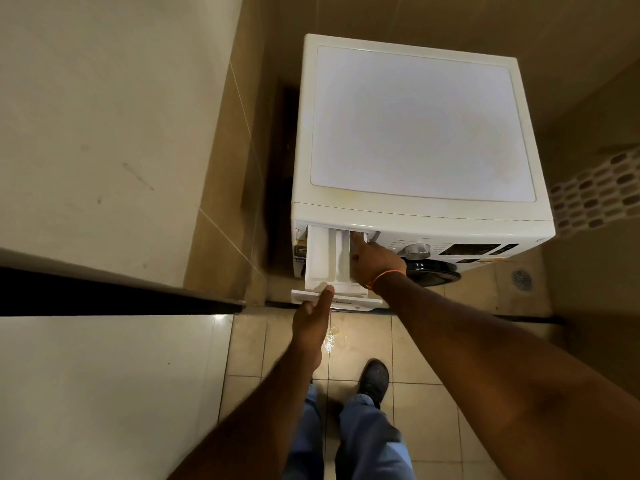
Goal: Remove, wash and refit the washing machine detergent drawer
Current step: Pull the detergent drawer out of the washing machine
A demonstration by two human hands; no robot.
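A white front-loading washing machine stands against the wall. Its white detergent drawer is pulled far out at the upper left of the front, with two long compartments showing. My left hand holds the drawer's front panel, thumb on top of its edge and fingers underneath. My right hand reaches into the right compartment, its fingertips pressing down at the back near the machine's opening. An orange band is on that wrist.
A control knob and a dark display sit right of the drawer, with the dark door below. A pale wall with a black ledge is on the left. A wet patch lies on the tiled floor; a floor drain is at right.
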